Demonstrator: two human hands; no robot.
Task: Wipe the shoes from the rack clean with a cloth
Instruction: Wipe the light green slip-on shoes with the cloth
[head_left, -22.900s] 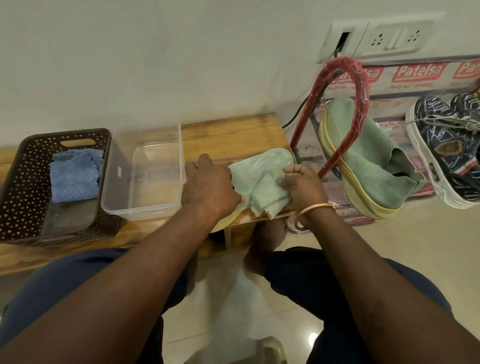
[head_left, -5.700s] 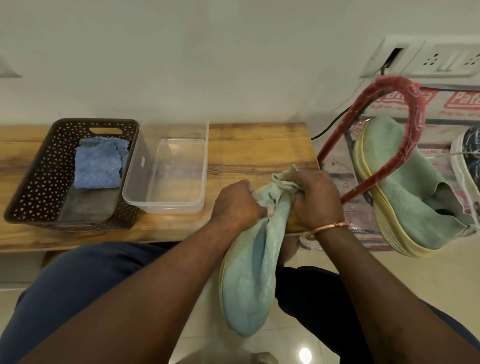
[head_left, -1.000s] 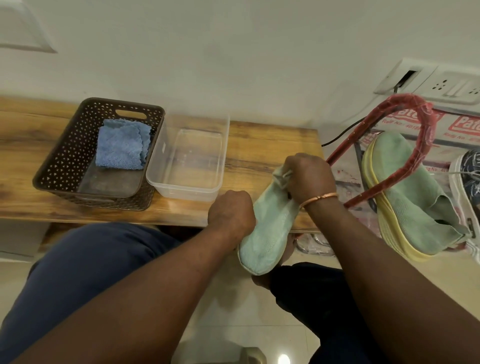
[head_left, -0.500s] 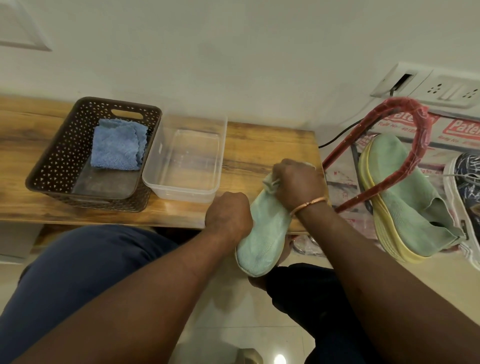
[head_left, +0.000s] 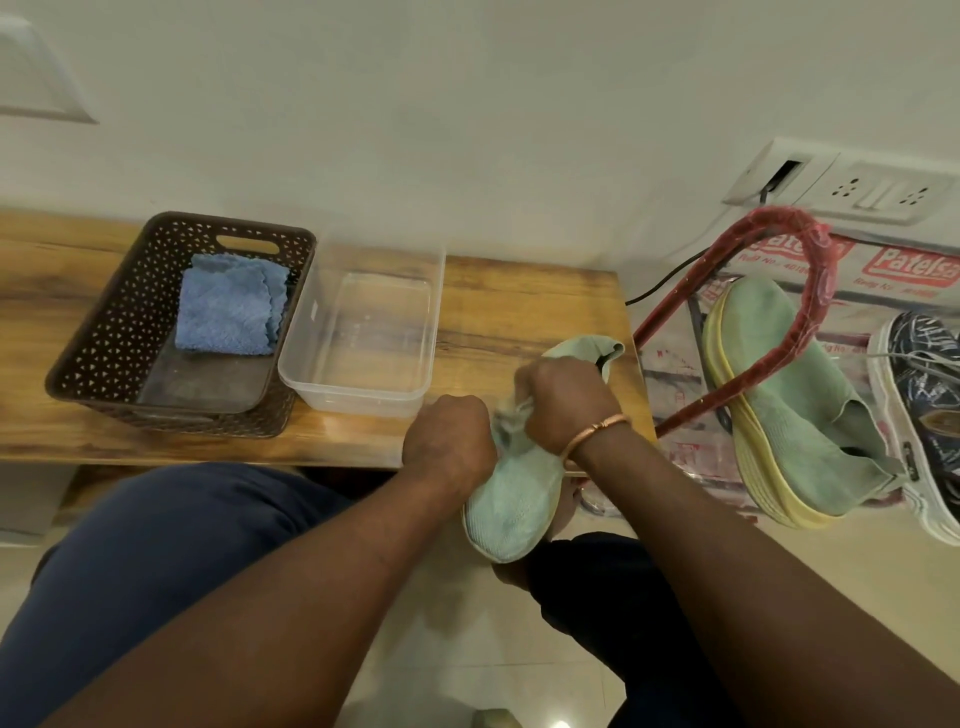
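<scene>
The green shoe lies lengthwise away from the person, with its toe toward them and its collar over the wooden bench edge. The left hand grips its side. The right hand clutches a bunched cloth against the upper.

brown basket beside clear tub on wooden bench

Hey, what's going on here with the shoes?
A seated person is cleaning a pale green shoe over the edge of a wooden bench. The left hand grips the shoe, toe pointing towards the person, while the right hand holds a bunched green cloth against its upper. Its mate sits on the red rack beside a dark patterned sneaker. A blue cloth lies in a brown basket next to a clear tub on the bench.
</scene>
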